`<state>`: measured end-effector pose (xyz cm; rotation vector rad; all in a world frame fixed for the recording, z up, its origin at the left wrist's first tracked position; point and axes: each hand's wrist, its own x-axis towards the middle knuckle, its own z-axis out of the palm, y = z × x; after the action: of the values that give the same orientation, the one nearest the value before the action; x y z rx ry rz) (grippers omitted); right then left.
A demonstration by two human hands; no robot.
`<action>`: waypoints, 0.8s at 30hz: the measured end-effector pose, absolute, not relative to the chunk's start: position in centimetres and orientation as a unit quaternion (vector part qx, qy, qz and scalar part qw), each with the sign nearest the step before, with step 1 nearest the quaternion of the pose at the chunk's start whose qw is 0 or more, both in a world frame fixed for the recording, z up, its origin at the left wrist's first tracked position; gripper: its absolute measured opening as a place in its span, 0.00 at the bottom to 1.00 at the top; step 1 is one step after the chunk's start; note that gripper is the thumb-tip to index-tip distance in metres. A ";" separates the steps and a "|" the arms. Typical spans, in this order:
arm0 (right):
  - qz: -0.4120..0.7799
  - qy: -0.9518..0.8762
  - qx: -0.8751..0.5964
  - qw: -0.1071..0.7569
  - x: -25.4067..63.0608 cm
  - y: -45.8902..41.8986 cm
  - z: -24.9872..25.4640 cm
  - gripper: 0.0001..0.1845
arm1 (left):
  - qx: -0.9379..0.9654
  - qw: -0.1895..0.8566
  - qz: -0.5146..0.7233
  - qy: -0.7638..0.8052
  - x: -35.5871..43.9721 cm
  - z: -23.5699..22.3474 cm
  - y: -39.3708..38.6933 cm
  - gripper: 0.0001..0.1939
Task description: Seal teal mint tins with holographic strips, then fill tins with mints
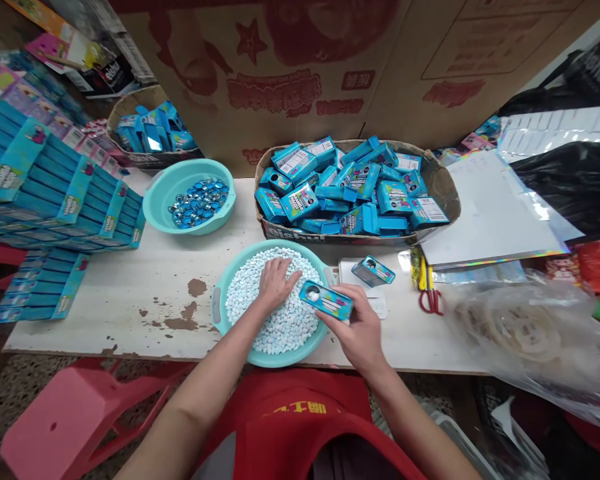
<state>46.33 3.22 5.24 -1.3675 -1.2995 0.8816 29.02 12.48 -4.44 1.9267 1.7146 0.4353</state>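
The right hand (361,328) pinches a small blue box (327,299) over the near right rim of the basin (219,301), the left hand (276,283) lies spread, holding nothing, on the white candies (280,327), with bare table (130,280) leftward and a box-filled tray (443,183) beyond.

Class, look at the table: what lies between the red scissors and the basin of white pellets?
In the head view, one small blue box lies on a white sheet between the scissors and the basin.
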 end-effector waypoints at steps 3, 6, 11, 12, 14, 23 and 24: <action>0.369 -0.555 -0.569 0.483 45.9 4.1 4.5 0.16 | 0.745 0.233 0.061 0.622 29.5 -4.3 10.9 0.16; 0.376 -0.562 -0.570 0.467 45.4 4.9 4.0 0.16 | 0.743 0.228 0.037 0.629 29.0 -4.2 9.4 0.13; 0.374 -0.567 -0.586 0.442 45.3 5.0 3.6 0.15 | 0.609 0.314 0.204 0.699 27.7 -4.4 8.9 0.04; 0.371 -0.569 -0.591 0.436 45.3 5.0 3.4 0.16 | 0.566 0.350 0.263 0.698 27.6 -4.0 9.1 0.06; 0.365 -0.578 -0.596 0.422 45.3 4.9 3.0 0.15 | 0.463 0.438 0.367 0.678 27.6 -2.7 9.2 0.11; 0.361 -0.652 -0.550 0.377 42.3 4.7 3.0 0.12 | 0.202 0.606 0.581 0.504 29.4 5.3 8.7 0.12; 0.356 -0.655 -0.550 0.376 42.1 4.7 3.2 0.12 | 0.195 0.599 0.593 0.502 29.5 5.4 8.7 0.12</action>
<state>42.11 4.70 3.20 -1.4078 -1.6762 0.9099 29.49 8.71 5.45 0.4528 1.1647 1.3743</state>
